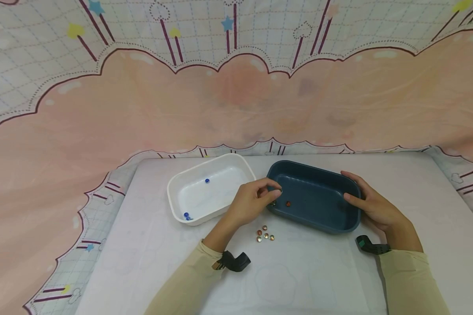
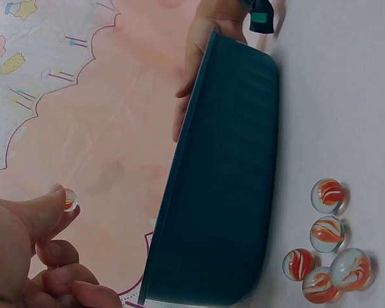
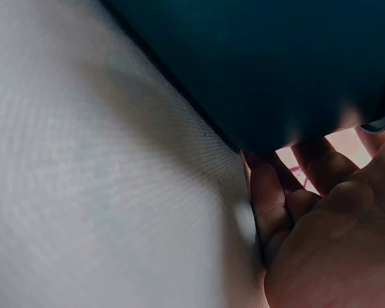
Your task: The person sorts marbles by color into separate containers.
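Nearest the person, 4 or 5 orange-swirled marbles (image 1: pixel 265 235) are lying in a tight cluster on the white surface (image 1: pixel 307 280), just in front of the dark blue tray (image 1: pixel 313 195); the left wrist view is showing 5, while the head view is making the count harder to tell. Just beyond them, the left hand (image 1: pixel 253 201) is hovering at the near left corner of the blue tray, pinching 1 marble (image 2: pixel 69 199) between thumb and forefinger, the other fingers curled under. The right hand (image 1: pixel 372 204) is gripping the tray's right end, thumb over the rim and fingers wrapped against the outer wall. Inside the tray, 1 orange marble (image 1: pixel 288 204) is lying near the left hand. Left of that hand, and close to it, a white tray (image 1: pixel 210 188) is holding 3 blue marbles (image 1: pixel 187 215), 2 at its near corner and 1 farther back. The right wrist view is blurred and showing only the tray's dark wall and the fingers. A pink patterned cloth (image 1: pixel 236 100) is hanging behind.
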Demonstrator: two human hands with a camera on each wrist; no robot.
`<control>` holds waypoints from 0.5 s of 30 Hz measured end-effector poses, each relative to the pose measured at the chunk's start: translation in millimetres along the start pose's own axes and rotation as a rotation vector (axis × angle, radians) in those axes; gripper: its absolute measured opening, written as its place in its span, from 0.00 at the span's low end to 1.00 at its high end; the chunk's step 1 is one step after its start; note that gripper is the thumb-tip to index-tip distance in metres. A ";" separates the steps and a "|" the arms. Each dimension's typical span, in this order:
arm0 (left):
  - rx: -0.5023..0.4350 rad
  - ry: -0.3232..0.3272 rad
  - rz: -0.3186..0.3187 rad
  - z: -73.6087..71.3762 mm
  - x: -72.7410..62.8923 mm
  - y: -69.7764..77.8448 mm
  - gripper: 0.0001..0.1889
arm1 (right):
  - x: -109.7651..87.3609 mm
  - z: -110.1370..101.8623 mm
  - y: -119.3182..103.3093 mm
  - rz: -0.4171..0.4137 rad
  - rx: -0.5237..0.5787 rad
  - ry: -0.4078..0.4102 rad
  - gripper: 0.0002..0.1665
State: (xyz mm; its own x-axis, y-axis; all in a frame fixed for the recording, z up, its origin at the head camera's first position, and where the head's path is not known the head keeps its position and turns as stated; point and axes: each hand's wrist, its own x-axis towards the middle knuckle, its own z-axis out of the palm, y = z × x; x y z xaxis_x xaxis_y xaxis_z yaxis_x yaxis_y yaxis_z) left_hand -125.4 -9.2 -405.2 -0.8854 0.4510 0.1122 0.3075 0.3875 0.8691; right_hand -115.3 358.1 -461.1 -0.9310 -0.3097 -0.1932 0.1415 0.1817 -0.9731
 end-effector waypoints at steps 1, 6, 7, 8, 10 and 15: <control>0.000 0.000 -0.001 0.1 0.3 0.0 0.13 | 0.2 -0.2 0.3 0.002 -0.002 0.002 0.45; 0.007 0.000 -0.007 0.1 1.6 -0.6 0.13 | -0.1 -0.1 -0.2 0.005 0.000 0.005 0.45; 0.007 -0.001 -0.007 0.1 1.8 -0.7 0.13 | -0.3 -0.1 -0.5 0.004 0.002 0.003 0.45; 0.008 -0.001 -0.008 0.0 2.1 -0.8 0.14 | -0.5 0.1 -0.9 0.001 0.004 0.001 0.45; 0.006 -0.002 -0.008 -0.1 2.6 -0.8 0.14 | -0.9 0.1 -1.4 -0.003 0.007 -0.002 0.45; 0.005 -0.004 -0.011 -0.4 3.3 -0.4 0.13 | -0.7 -0.8 -0.4 -0.002 0.005 -0.001 0.45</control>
State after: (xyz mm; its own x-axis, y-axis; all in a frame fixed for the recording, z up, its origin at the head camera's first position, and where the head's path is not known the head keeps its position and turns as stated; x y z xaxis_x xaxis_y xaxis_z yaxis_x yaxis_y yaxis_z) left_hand -128.6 -8.1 -405.0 -0.8875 0.4496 0.1007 0.2992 0.3963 0.8680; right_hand -115.0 359.1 -460.4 -0.9309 -0.3112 -0.1914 0.1412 0.1767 -0.9741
